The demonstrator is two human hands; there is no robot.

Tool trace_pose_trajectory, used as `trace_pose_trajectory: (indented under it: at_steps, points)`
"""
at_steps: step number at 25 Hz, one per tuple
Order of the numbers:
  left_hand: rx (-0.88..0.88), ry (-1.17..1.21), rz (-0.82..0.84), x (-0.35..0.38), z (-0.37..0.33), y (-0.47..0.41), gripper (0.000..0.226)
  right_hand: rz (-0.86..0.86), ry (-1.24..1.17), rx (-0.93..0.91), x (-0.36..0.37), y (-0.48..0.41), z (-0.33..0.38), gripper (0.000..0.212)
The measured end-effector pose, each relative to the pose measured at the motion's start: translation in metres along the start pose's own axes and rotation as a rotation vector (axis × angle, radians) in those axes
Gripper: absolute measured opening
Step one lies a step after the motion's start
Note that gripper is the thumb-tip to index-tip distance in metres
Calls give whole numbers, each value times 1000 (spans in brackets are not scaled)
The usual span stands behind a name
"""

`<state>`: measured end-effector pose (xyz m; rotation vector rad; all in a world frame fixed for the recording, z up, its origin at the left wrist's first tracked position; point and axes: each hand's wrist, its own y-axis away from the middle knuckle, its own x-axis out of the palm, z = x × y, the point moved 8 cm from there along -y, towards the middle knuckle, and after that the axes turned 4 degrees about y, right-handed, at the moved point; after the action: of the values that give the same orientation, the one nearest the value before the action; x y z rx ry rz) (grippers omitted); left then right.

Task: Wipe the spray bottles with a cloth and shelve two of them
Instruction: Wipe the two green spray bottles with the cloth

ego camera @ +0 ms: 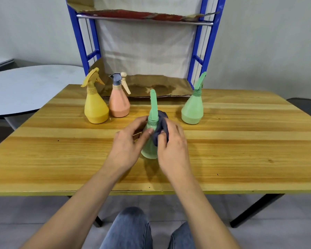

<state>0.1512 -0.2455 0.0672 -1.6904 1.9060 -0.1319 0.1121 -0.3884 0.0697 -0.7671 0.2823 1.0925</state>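
A green spray bottle [150, 144] is lifted slightly over the middle of the wooden table [241, 150], nozzle pointing away from me. My left hand [127, 144] grips its left side. My right hand [172, 146] presses a dark grey-blue cloth [161, 123] against the bottle's right shoulder and neck. A yellow spray bottle [95, 106] and a pink spray bottle [119, 103] with a blue-grey head stand side by side at the back left. A second green spray bottle [193, 106] stands upright at the back right.
A blue metal shelf rack [79, 38] stands behind the table, its lower level [160, 87] and upper level [142, 15] lined with brown cardboard. A round grey table [25, 87] sits to the left. My knees in jeans [131, 229] are below the table edge.
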Motion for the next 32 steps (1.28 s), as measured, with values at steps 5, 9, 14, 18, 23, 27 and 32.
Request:
trace_pose_trajectory:
  at_steps: [5, 9, 14, 18, 23, 27, 32]
  points:
    - [-14, -59, 1, 3, -3, 0, 49, 86, 81, 83, 0, 6, -34, 39]
    - [-18, -59, 2, 2, -6, 4, 47, 70, -13, -3, -7, -4, -15, 38]
    - [-14, -68, 3, 6, -5, 3, 47, 29, -55, -48, -6, -9, -9, 39]
    - [-34, -42, 0, 6, -3, 3, 52, 53, 73, 51, -2, 6, -49, 38]
    - [-11, -73, -9, 5, -7, 4, 51, 46, 23, -66, -8, -11, -19, 38]
    - [-21, -73, -7, 5, -3, 4, 51, 25, 11, -48, -2, 2, -25, 42]
    - [-58, -55, -4, 5, -2, 3, 54, 131, 139, -7, -1, 2, -46, 41]
